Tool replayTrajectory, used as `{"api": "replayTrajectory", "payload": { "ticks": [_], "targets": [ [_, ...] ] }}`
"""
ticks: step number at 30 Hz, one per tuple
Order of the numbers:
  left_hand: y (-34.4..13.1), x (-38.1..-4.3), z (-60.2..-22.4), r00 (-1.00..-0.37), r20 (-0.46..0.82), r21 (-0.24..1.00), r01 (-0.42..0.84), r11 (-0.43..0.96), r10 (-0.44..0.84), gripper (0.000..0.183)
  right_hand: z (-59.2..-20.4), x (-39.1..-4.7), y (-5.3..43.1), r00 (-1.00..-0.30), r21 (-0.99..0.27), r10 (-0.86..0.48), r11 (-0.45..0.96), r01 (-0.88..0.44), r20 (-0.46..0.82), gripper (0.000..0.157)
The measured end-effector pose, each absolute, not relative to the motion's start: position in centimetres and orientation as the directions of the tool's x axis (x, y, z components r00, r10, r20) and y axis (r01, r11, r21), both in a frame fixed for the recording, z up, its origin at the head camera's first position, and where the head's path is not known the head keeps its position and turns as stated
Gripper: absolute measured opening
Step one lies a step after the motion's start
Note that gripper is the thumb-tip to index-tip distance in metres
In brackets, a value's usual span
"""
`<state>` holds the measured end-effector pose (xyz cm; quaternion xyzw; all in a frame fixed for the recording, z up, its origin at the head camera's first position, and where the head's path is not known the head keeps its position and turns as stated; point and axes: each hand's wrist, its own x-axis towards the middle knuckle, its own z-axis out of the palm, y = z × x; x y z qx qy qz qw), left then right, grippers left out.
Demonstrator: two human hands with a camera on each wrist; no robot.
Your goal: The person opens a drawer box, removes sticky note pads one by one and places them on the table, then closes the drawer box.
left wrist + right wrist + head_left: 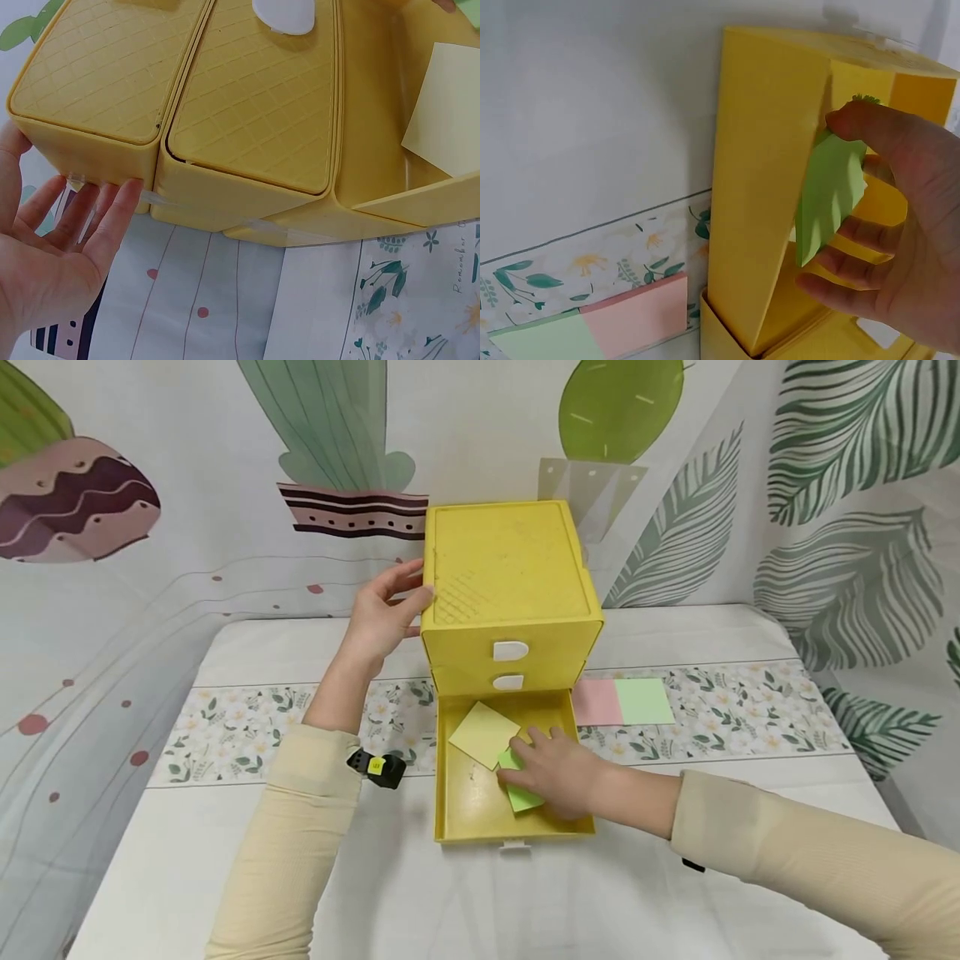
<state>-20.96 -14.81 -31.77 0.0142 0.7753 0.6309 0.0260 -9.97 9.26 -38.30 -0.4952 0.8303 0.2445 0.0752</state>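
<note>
Yellow drawer unit taken as landmark; its bottom drawer juts from the front, the two drawers above it pushed in, white handles on show; bright green pad is inside that bottom drawer, toward the unit's right side, tilted; whether its lower edge rests on the drawer floor, cannot tell. Right hand pinches the pad, thumb at one end, fingertips along the opposite edge; left hand at the unit's left side, fingers spread and lightly bent, tips touching the wall, clamped on nothing.

Handling, my judgement: firm but light pinch across the pad's whole thickness, so sheets do not fan; knuckles clear of the drawer's right wall; left palm steadying the unit against any tug; pale yellow pad, also in the drawer and nearer the unit's front face, best left unnudged.

Surface: white cloth under the unit, a floral band running out to both sides; pink pad and pale green pad abut, right of the unit; backdrop behind it, printed with cacti and leaves.
</note>
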Motion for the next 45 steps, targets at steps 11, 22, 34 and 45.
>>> {"api": "replayTrajectory", "payload": {
  "ticks": [11,22,34,45],
  "targets": [
    [-14.7,-21.0,-31.8,-0.998,-0.025,0.978,-0.013,0.207,0.053,0.047,-37.1,-10.5,10.5,-0.513,0.248,-0.816,0.456,-0.855,-0.266,0.064],
    [-14.8,-21.0,-32.0,-0.998,-0.014,0.980,-0.002,0.201,0.055,0.046,-35.5,-10.8,12.0,-0.540,0.154,-0.829,0.520,-0.840,-0.149,0.065],
    [-14.9,-21.0,-32.0,-0.998,-0.006,0.980,0.005,0.199,0.057,0.045,-34.5,-10.8,14.6,-0.576,0.134,-0.815,0.565,-0.814,-0.061,0.063],
    [-14.8,-20.9,-31.8,-0.999,-0.013,0.979,-0.002,0.206,0.052,0.046,-34.5,-11.4,17.5,-0.657,0.120,-0.752,0.649,-0.751,-0.043,0.066]
  ]
}}
